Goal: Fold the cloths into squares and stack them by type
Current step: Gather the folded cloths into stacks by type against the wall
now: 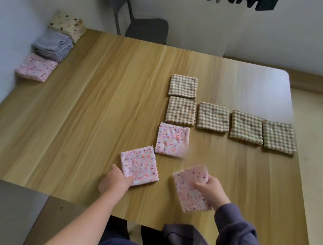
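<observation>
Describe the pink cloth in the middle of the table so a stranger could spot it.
On the wooden table, find the row of four checked cloths. Just nearer than its left end lies the pink cloth. Unlike the two nearer pink cloths, no hand touches it.

Five brown checked cloths [213, 116], folded into squares, lie flat on the right half of the counter [78, 113]: four in a row, one just beyond the row's left end. Nearer lies a folded pink speckled square [172, 139]. A second pink square [139, 166], askew, is pinched at its near corner by the left hand [115, 180]. A third pink square [189, 189] (blurred) is gripped by the right hand [212, 191]. Far left sit a cream spotted stack [67, 25], a grey stack [52, 46] and a pink stack [36, 67].
</observation>
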Tool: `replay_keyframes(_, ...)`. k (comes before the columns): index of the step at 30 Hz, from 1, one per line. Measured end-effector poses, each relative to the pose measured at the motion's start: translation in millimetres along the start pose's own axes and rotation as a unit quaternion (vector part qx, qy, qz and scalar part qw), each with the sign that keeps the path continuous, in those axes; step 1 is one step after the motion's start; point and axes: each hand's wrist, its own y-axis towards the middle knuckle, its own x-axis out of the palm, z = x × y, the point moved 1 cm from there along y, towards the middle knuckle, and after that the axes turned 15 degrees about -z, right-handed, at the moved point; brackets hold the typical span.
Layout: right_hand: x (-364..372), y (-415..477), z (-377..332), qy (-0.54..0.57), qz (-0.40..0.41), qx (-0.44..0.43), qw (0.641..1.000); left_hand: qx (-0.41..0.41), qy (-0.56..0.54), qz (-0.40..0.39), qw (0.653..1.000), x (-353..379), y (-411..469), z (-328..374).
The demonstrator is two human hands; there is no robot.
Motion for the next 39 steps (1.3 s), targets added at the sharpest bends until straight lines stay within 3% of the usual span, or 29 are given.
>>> replay_keyframes(2,4.3,-10.9,-10.6,0.090,-0.027,-0.029,0.995,-0.011,-0.034,-0.039,0.999,1.9,1.0,0.7)
replay_keyframes(6,12.1,-19.2,-30.3,0.160,-0.044,-0.058,0.984,0.052,-0.183,-0.058,0.980,-7.1,9.3,-0.2)
replay_keyframes(8,17.7,-20.0,-41.6,0.194,-0.057,-0.067,0.977,0.099,-0.321,-0.091,0.937,-21.0,11.4,-3.9)
replay_keyframes(11,28.4,-21.5,-61.2,0.236,-0.089,-0.084,0.964,0.154,-0.486,-0.153,0.846,-47.4,12.6,-12.5)
replay_keyframes(18,80.9,-9.9,-133.9,0.229,-0.155,-0.114,0.954,0.239,-0.642,-0.178,0.706,-123.4,20.6,-44.1)
replay_keyframes(21,127.7,1.1,-185.3,0.188,-0.194,-0.135,0.953,0.256,-0.662,-0.170,0.684,-158.8,33.7,-65.6)
replay_keyframes(29,275.5,41.0,-316.3,0.143,-0.245,-0.168,0.944,0.243,-0.628,-0.207,0.710,-264.1,86.1,-139.3)
replay_keyframes(31,310.1,51.4,-344.6,0.135,-0.248,-0.159,0.946,0.225,-0.651,-0.228,0.689,-292.8,97.3,-160.8)
replay_keyframes(35,359.5,73.2,-389.2,0.098,-0.255,-0.148,0.951,0.210,-0.718,-0.256,0.612,-335.0,121.5,-190.8)
replay_keyframes(39,390.4,95.4,-422.3,0.067,-0.248,-0.142,0.956,0.225,-0.754,-0.239,0.570,-362.2,147.8,-210.3)
